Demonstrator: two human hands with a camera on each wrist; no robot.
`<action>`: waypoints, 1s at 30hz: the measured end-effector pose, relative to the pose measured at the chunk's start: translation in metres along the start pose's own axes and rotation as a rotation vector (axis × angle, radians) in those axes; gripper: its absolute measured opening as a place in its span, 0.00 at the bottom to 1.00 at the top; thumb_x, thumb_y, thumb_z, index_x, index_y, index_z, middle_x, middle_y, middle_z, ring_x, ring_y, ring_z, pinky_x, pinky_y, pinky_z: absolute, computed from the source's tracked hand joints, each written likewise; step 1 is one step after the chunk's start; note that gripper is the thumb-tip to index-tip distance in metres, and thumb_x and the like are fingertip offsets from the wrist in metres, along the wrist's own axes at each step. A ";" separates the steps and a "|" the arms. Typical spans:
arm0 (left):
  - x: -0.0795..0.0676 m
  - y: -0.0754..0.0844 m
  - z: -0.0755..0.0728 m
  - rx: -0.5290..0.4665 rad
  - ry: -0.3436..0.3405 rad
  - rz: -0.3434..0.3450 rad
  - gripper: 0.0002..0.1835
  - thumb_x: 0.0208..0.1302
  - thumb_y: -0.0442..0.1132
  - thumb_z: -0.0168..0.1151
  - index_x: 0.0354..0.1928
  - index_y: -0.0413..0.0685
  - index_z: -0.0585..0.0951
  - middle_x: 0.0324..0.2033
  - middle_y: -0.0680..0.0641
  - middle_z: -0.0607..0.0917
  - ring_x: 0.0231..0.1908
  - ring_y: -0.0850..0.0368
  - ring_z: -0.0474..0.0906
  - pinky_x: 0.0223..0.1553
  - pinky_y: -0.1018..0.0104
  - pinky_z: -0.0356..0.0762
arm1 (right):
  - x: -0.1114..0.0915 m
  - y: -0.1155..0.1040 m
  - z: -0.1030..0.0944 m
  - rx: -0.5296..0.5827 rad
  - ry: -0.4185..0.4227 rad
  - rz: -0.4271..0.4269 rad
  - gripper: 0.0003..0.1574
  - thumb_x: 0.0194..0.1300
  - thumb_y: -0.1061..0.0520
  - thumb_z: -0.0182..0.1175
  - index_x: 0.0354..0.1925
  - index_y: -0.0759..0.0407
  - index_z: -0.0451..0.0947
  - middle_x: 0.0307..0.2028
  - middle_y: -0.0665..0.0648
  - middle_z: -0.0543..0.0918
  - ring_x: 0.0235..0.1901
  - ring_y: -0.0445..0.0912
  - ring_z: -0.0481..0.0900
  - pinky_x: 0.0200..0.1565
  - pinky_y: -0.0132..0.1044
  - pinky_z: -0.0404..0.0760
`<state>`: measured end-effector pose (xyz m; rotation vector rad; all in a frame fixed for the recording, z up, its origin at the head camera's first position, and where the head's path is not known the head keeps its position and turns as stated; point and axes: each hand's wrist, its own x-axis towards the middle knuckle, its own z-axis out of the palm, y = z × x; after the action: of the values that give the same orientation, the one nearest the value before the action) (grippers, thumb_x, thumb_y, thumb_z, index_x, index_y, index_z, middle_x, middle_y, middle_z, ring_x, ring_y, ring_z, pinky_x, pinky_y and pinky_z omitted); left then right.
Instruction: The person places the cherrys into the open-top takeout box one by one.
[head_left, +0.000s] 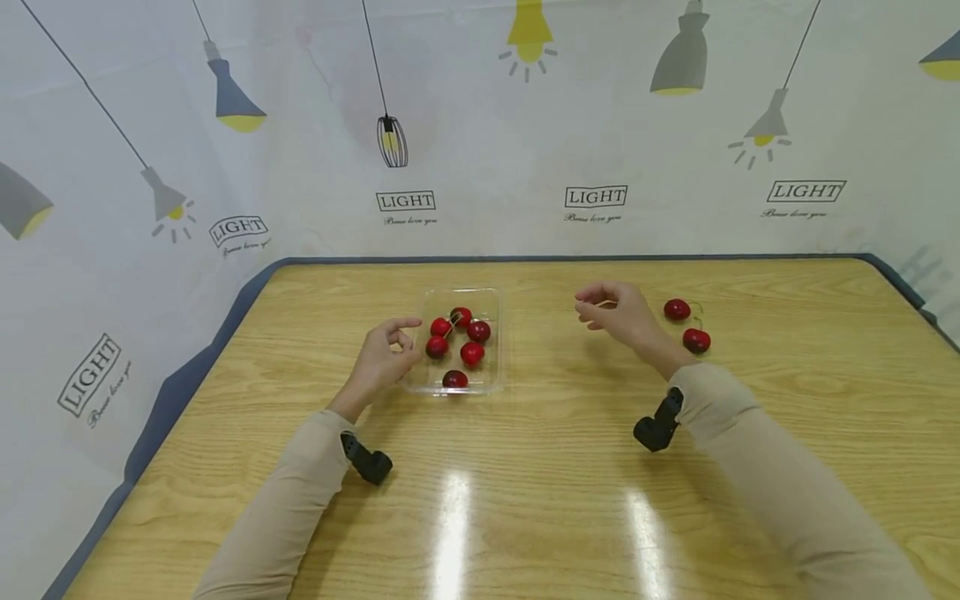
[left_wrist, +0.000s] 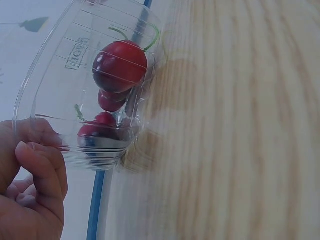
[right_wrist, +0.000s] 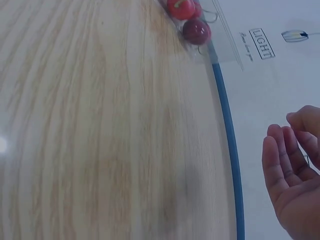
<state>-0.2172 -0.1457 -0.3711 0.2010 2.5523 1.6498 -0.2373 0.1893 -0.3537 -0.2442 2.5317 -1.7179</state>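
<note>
A clear plastic box stands on the table left of centre, with several dark red cherries inside it. My left hand is at the box's left side. In the left wrist view, thumb and index finger pinch the rim of the box, and the other fingers are curled. My right hand hovers over the table right of the box, fingers loosely bent. Nothing shows between its fingers in the right wrist view. Beyond that hand, to its right, lie two cherries with green stems, one farther back and one nearer.
The wooden table has a blue-grey edge at the back. Behind it and at the sides hangs a pale cloth printed with lamps. A black wrist camera sits on the right sleeve, another on the left.
</note>
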 end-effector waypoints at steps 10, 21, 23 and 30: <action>-0.011 0.023 -0.002 -0.025 -0.021 -0.033 0.24 0.55 0.25 0.51 0.56 0.34 0.66 0.21 0.47 0.68 0.08 0.67 0.58 0.10 0.74 0.58 | -0.012 0.010 -0.034 -0.071 0.057 -0.001 0.23 0.62 0.54 0.53 0.48 0.70 0.68 0.41 0.65 0.74 0.35 0.45 0.77 0.38 0.37 0.78; 0.000 0.002 0.000 0.007 -0.006 -0.027 0.24 0.54 0.27 0.54 0.56 0.38 0.67 0.21 0.49 0.68 0.09 0.65 0.58 0.10 0.74 0.58 | -0.022 0.024 -0.073 -0.120 0.148 0.032 0.21 0.61 0.52 0.54 0.46 0.67 0.70 0.29 0.41 0.75 0.30 0.34 0.75 0.32 0.27 0.75; 0.000 0.001 0.000 0.004 -0.004 -0.023 0.24 0.54 0.27 0.54 0.56 0.38 0.67 0.21 0.49 0.68 0.09 0.65 0.58 0.10 0.74 0.58 | -0.022 0.028 -0.081 -0.123 0.168 0.064 0.24 0.60 0.49 0.54 0.47 0.67 0.69 0.29 0.40 0.74 0.30 0.35 0.74 0.32 0.27 0.75; 0.000 0.001 -0.001 -0.008 -0.006 -0.018 0.25 0.54 0.26 0.53 0.57 0.37 0.67 0.21 0.48 0.68 0.09 0.65 0.58 0.11 0.74 0.58 | -0.029 0.043 -0.103 -0.193 0.165 0.172 0.35 0.62 0.43 0.50 0.55 0.68 0.64 0.41 0.53 0.70 0.38 0.44 0.69 0.38 0.32 0.73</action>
<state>-0.2172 -0.1464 -0.3697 0.1818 2.5349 1.6509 -0.2282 0.3039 -0.3560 0.1077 2.7448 -1.4901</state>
